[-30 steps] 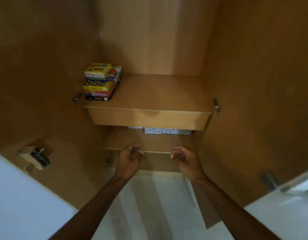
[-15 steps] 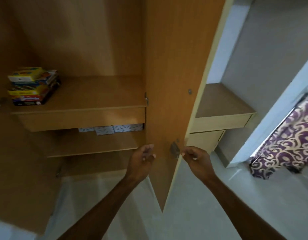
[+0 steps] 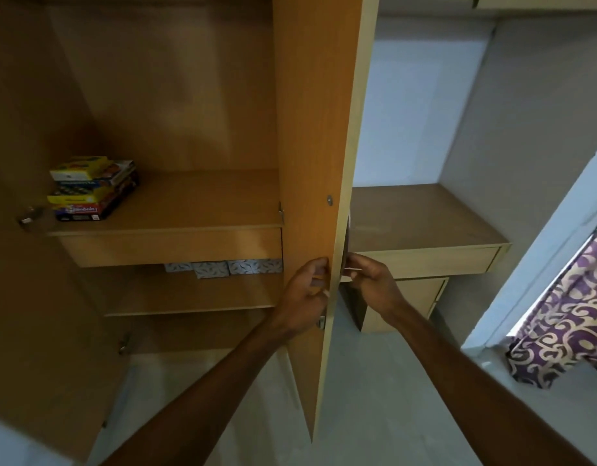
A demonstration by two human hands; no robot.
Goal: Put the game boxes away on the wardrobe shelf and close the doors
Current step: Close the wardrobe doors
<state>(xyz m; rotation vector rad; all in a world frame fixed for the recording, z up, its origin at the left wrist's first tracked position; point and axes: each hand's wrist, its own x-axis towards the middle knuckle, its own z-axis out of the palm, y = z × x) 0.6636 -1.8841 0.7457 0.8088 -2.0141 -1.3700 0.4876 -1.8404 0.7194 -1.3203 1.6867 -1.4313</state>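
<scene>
The game boxes (image 3: 92, 188) sit stacked at the left end of the wardrobe shelf (image 3: 196, 210). The left hand (image 3: 305, 294) curls against the inner face of the right door (image 3: 315, 129), near its edge; the right hand (image 3: 369, 284) pinches something at the outer face, though exactly what cannot be made out.

Dim, warm interior; daylight from right past curtain (image 3: 566, 317); wide-angle bending at edges; soft focus.

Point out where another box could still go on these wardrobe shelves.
Bare room: the upper wooden shelf from the stack of colourful game boxes rightward to the open wooden door. The lower wooden shelf is clear in front of the patterned white boxes. Crowded: only the upper shelf's left end.
</scene>
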